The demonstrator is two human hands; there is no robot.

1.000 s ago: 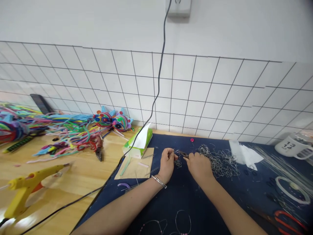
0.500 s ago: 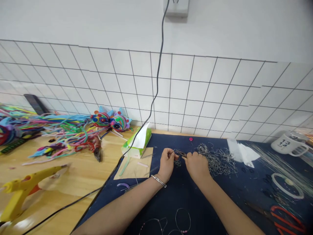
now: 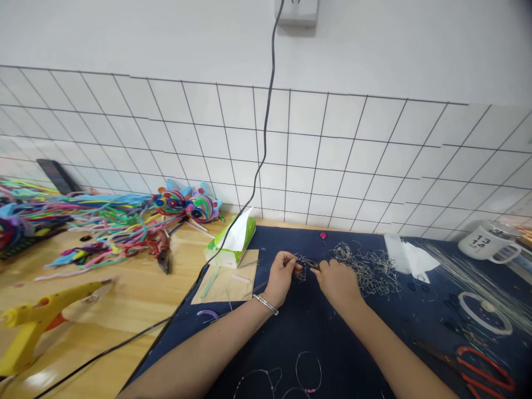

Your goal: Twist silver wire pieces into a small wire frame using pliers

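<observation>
Over the dark blue mat (image 3: pixel 316 332), my left hand (image 3: pixel 283 274) pinches a small piece of thin wire (image 3: pixel 301 272) between thumb and fingers. My right hand (image 3: pixel 338 281) is closed around a pair of dark pliers (image 3: pixel 310 263), whose jaws point left and meet the wire beside my left fingertips. Its handles are mostly hidden in my palm. Just right of that hand lies a tangled heap of silvery wire (image 3: pixel 376 271). Near the front edge of view are wire loops (image 3: pixel 308 371) with small pink beads.
Left are a tissue pack (image 3: pixel 233 244), yellow glue gun (image 3: pixel 45 313), another pair of pliers (image 3: pixel 163 257) and colourful pipe cleaners (image 3: pixel 112 213). Right are orange-handled scissors (image 3: pixel 484 368), straight wires (image 3: pixel 474 277), a white ring (image 3: pixel 484 313) and a mug (image 3: pixel 488 242). A black cable (image 3: pixel 266 133) hangs in front.
The view has shifted slightly. My hands stay close together at the wire, with the pliers' jaws still beside my left fingertips; little else differs.
</observation>
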